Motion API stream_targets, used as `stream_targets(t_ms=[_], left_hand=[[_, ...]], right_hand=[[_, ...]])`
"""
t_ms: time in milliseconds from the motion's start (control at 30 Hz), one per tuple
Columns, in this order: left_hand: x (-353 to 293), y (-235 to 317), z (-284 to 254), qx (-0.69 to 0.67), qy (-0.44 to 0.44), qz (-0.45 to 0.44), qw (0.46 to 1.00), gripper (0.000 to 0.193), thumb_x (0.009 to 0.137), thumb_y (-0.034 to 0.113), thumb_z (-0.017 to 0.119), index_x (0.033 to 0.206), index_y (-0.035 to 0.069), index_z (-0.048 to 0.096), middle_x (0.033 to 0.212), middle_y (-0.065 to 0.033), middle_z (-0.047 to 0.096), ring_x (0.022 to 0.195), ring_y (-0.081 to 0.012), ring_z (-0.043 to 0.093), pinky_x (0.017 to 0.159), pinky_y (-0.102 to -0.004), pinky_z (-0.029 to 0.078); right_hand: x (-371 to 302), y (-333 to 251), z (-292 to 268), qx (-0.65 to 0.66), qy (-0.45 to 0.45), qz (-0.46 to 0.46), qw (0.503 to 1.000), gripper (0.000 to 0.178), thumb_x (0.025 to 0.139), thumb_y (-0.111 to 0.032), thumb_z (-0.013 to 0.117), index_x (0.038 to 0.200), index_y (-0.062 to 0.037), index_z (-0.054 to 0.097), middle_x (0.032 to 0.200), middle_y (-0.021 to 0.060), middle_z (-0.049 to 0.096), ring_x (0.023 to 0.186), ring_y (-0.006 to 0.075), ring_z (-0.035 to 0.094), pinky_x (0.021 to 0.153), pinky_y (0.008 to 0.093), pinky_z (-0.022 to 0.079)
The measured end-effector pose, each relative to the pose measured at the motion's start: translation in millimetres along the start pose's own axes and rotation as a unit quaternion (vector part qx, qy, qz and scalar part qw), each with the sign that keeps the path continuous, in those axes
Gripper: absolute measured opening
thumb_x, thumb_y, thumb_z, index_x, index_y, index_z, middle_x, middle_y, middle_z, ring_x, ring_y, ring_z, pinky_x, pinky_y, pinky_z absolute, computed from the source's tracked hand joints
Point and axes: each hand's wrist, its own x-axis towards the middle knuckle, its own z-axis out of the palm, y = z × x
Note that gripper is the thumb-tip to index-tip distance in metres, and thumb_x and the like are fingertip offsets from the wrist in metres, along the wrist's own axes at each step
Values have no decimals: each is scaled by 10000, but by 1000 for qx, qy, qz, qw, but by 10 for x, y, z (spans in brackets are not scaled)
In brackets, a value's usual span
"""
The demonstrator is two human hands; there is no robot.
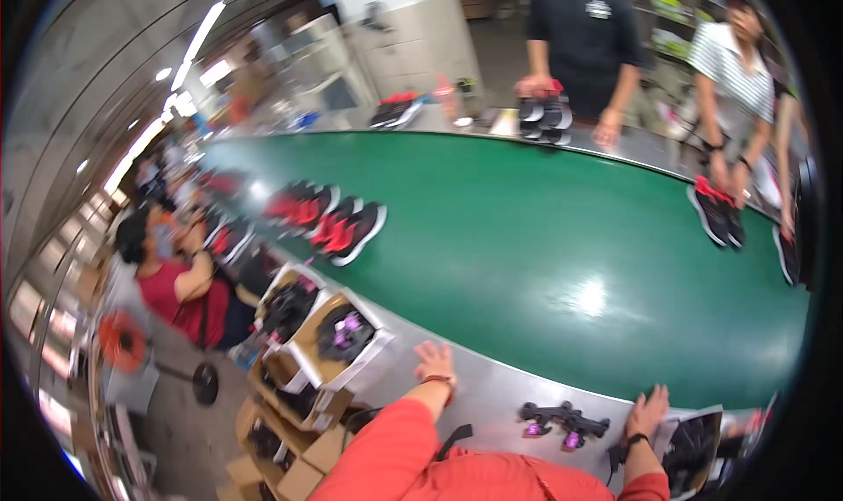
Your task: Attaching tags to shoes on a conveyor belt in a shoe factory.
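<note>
My left hand (435,361) rests at the metal ledge along the near side of the green conveyor belt (527,229), its fingers spread and nothing in it. Further right, my right hand (648,410) lies with fingers stretched out at the belt's near edge, also holding nothing. Between them, nearer my body, black parts with purple ends (562,422) lie on the metal ledge (500,378); their exact kind I cannot make out. Several black and red sneakers (351,231) stand on the belt to the far left, slightly blurred.
Left of my left hand stands an open white box (338,338) of black and purple parts, with cardboard boxes (303,453) below. Another box (691,453) sits beside my right hand. Across the belt, people handle sneakers (544,115); a person in red (180,295) works at left.
</note>
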Motion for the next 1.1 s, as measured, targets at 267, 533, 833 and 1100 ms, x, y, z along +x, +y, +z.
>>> stream_targets(t_ms=[267, 533, 833, 1100], left_hand=[[-90, 60, -110, 79, -36, 4, 996, 760, 921, 208, 486, 1524, 182, 23, 1561, -234, 41, 1397, -516, 118, 676, -567, 483], [-240, 26, -298, 87, -26, 27, 995, 793, 900, 146, 501, 1521, 127, 8, 1544, -277, 59, 1386, -515, 173, 674, -509, 495], [-245, 31, -278, 100, -13, 26, 995, 782, 903, 164, 494, 1525, 148, 19, 1549, -254, 77, 1386, -499, 192, 626, -509, 504], [-171, 63, -180, 97, -1, 18, 995, 742, 923, 212, 470, 1525, 165, 38, 1559, -224, 85, 1392, -483, 194, 626, -512, 502]], right_hand=[[57, 124, 128, -69, -22, 15, 997, 503, 920, -227, 484, 1374, -25, 406, 1462, 160, 370, 1353, 304, 333, 1127, 443, 232], [94, 135, 113, -84, -49, 13, 995, 484, 965, -270, 433, 1380, -23, 400, 1471, 160, 356, 1348, 310, 341, 1123, 428, 231], [126, 204, 161, -89, -41, -2, 995, 472, 975, -275, 412, 1370, -16, 407, 1451, 177, 375, 1329, 323, 364, 1104, 438, 263], [113, 357, 284, -121, 65, -123, 983, 512, 938, -418, 486, 1280, -39, 533, 1314, 216, 502, 1239, 336, 456, 1045, 498, 335]])
